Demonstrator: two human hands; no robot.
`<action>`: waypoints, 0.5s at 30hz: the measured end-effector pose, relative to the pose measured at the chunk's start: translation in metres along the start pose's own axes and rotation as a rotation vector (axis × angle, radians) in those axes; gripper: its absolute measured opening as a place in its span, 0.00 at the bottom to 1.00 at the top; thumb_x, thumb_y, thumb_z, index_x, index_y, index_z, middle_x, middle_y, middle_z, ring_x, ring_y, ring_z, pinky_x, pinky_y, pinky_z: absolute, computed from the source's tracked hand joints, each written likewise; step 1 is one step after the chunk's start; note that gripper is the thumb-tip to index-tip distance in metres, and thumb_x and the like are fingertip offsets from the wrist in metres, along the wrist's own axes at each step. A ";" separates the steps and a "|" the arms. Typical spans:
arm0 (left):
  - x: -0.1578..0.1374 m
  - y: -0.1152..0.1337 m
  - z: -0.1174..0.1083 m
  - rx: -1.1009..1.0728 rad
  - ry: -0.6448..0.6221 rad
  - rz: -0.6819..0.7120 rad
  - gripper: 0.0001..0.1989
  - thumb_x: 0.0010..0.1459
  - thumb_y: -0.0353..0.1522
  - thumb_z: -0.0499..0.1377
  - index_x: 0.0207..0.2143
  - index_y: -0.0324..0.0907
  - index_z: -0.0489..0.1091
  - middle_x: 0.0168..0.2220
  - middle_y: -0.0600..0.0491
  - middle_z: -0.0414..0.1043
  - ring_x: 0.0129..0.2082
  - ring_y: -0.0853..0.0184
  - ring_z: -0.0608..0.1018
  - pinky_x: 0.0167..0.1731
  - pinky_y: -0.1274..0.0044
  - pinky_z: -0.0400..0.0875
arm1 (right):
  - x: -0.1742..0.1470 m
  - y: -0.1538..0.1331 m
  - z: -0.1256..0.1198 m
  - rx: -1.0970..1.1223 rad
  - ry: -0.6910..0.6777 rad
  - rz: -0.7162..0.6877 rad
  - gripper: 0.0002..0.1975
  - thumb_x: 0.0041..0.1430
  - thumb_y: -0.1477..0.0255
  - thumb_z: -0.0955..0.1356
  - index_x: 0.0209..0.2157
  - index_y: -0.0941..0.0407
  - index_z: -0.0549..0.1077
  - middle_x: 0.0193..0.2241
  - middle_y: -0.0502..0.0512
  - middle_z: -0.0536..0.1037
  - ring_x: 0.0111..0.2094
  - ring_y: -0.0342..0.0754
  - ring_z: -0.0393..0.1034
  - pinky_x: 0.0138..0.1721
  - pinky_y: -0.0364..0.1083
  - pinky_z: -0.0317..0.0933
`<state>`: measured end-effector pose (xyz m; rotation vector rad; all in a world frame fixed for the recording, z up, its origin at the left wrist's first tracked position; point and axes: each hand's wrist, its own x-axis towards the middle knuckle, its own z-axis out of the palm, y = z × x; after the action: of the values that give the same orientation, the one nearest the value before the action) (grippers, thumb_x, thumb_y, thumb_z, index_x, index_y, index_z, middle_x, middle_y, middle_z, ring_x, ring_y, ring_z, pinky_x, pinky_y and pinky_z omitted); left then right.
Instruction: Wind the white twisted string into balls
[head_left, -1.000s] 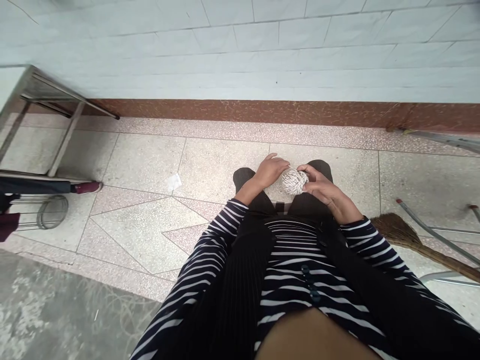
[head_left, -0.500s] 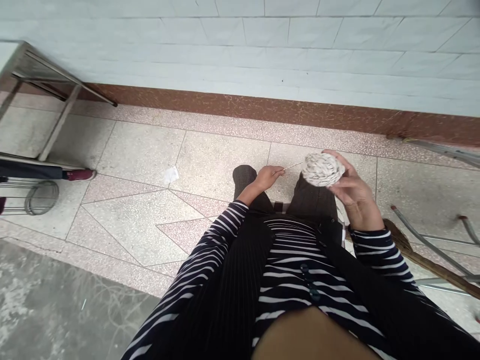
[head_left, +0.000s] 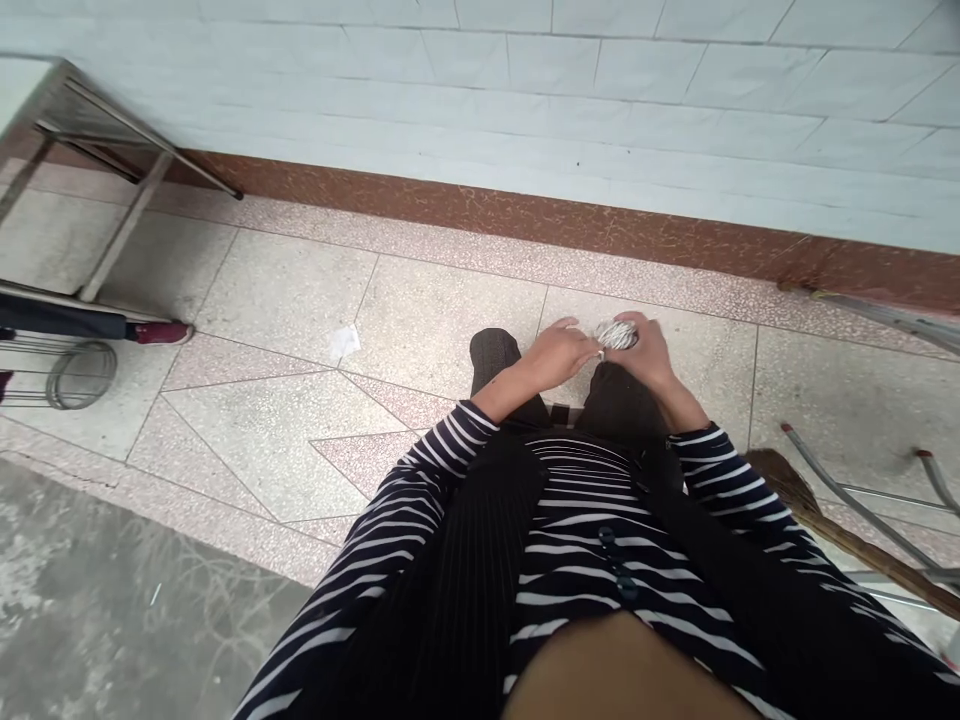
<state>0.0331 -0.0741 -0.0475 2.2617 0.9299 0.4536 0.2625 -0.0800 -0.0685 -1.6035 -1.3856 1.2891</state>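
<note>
A pale ball of twine point(head_left: 615, 334) rests over my knees, mostly covered by my right hand point(head_left: 649, 355), which wraps around it from above. My left hand point(head_left: 559, 355) lies right beside the ball, fingertips touching its left side, where the loose strand end is pinched; the strand itself is too small to make out. Both arms wear dark sleeves with white stripes. My legs in dark trousers are under the hands.
A broom point(head_left: 825, 520) lies on the floor at my right, beside thin metal legs point(head_left: 855, 500). A metal table frame point(head_left: 90, 160) and a wire ring point(head_left: 79, 375) are at the left. A paper scrap point(head_left: 345, 342) lies on the tiles. The wall runs ahead.
My right hand, which had lifted the ball up and to the right with the strand stretched to the left hand, has come back down. Both hands now meet at the ball.
</note>
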 end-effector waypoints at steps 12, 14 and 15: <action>0.013 -0.029 0.011 -0.188 0.050 -0.126 0.11 0.74 0.35 0.61 0.50 0.47 0.85 0.51 0.50 0.88 0.53 0.59 0.84 0.63 0.67 0.71 | -0.051 -0.010 -0.002 0.563 -0.290 0.264 0.34 0.35 0.68 0.80 0.50 0.49 0.80 0.47 0.54 0.83 0.45 0.54 0.77 0.42 0.48 0.72; 0.013 -0.028 0.017 -0.275 0.088 -0.160 0.13 0.75 0.36 0.61 0.51 0.46 0.85 0.52 0.49 0.88 0.54 0.59 0.85 0.61 0.69 0.73 | -0.053 -0.013 -0.003 0.586 -0.290 0.230 0.35 0.36 0.68 0.79 0.51 0.49 0.80 0.48 0.54 0.83 0.46 0.54 0.77 0.42 0.48 0.72; 0.013 -0.027 0.018 -0.323 0.104 -0.175 0.13 0.75 0.36 0.61 0.51 0.45 0.85 0.53 0.49 0.87 0.55 0.59 0.85 0.60 0.70 0.74 | -0.054 -0.014 -0.004 0.588 -0.289 0.207 0.36 0.36 0.68 0.79 0.52 0.48 0.79 0.49 0.54 0.83 0.46 0.55 0.77 0.42 0.49 0.72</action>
<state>0.0381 -0.0581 -0.0784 1.8641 1.0175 0.6006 0.2633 -0.1286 -0.0401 -1.2037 -0.8763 1.8965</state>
